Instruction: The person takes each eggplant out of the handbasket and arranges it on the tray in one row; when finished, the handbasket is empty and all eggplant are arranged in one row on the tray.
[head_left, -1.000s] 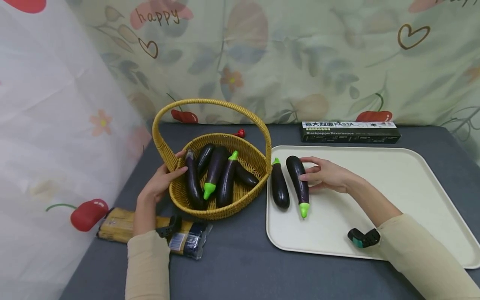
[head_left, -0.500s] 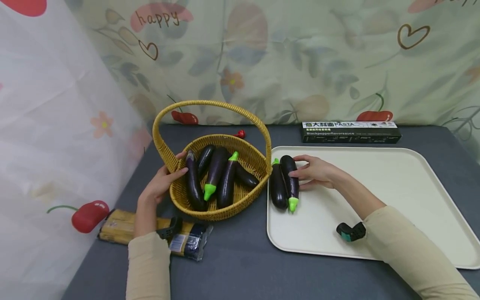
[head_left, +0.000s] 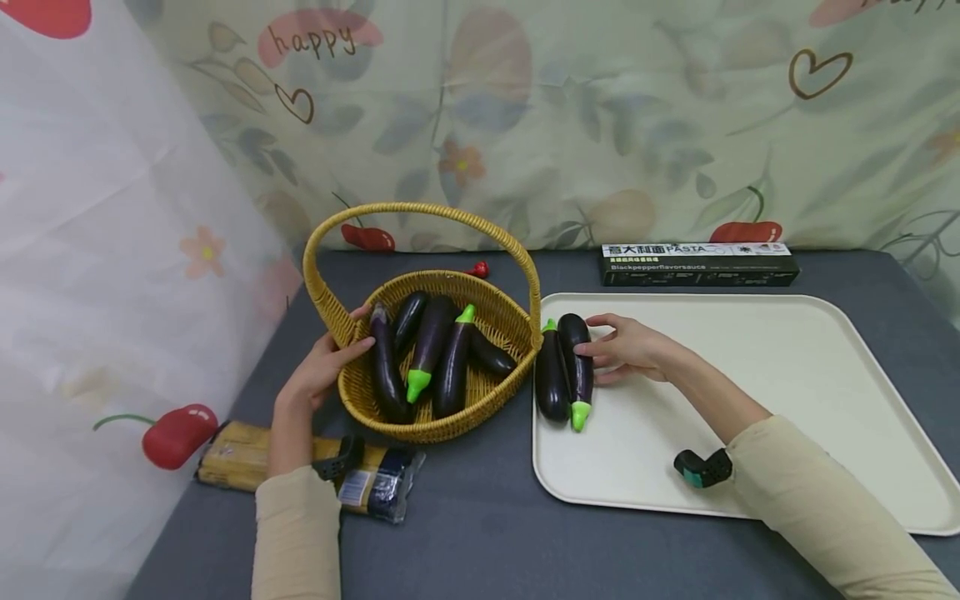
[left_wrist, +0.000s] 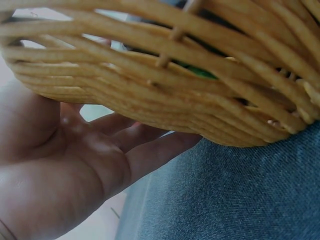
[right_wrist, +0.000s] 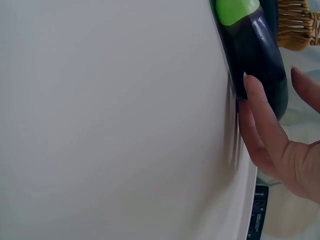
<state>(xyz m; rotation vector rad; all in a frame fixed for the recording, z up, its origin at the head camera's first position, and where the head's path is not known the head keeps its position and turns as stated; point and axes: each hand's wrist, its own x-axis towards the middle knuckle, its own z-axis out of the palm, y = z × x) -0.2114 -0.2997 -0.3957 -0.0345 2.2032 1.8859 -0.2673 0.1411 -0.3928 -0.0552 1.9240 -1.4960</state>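
The right hand (head_left: 633,346) and the green-capped eggplant (head_left: 577,358) have shifted left on the tray (head_left: 750,358) over the past second.
Head: the eggplant lies alongside a second eggplant (head_left: 551,377) at the tray's left end; the left hand (head_left: 320,369) grips the left rim of the basket (head_left: 429,430), which holds five eggplants (head_left: 432,337). Left wrist: fingers lie against the wicker. Right wrist: fingers, apart, touch the eggplant's side without clasping it.
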